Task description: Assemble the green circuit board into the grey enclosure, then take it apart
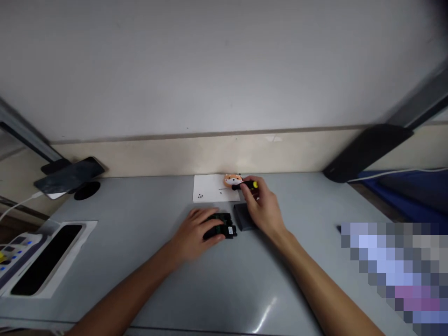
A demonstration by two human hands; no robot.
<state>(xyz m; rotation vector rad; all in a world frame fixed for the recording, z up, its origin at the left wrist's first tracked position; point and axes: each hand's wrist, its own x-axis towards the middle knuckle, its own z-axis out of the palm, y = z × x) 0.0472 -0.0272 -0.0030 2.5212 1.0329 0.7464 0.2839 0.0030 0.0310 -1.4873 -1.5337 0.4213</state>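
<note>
Paper (208,181) bears dark bits (200,196); right hand (265,206) grips screwdriver (251,185).

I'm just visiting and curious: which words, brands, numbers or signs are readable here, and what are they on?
None can be read.
White label on the black device under the left hand: too small to read.
Screwdriver in the right hand: no legible marking.
Orange-and-white item: an animal face, no readable words.
Pixelated patch at the right: nothing legible.
</note>
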